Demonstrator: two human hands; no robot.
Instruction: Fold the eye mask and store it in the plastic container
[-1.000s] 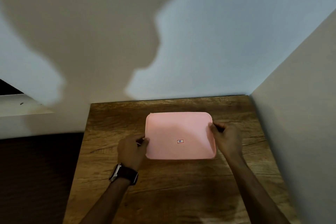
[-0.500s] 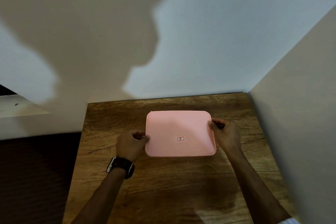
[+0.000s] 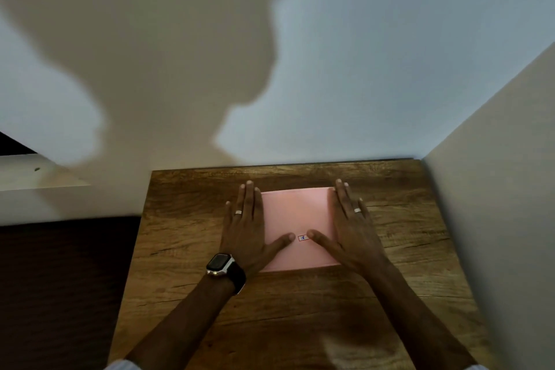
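Observation:
A pink plastic container (image 3: 295, 213) with its lid on lies flat on the wooden table (image 3: 186, 219). A small label sits near the lid's front middle. My left hand (image 3: 247, 228) lies flat, fingers spread, over the container's left edge, its thumb on the lid. My right hand (image 3: 350, 225) lies flat in the same way over the right edge, thumb pointing at the label. Neither hand grips anything. The eye mask is not in view.
The table stands in a corner, with a white wall behind it and a beige wall (image 3: 495, 189) close on its right. Left of the table is a dark floor (image 3: 60, 279). A white ledge (image 3: 36, 171) juts out at the far left.
Both hands let go of the container's side edges and now rest flat, palms down, on its lid. The camera has come closer.

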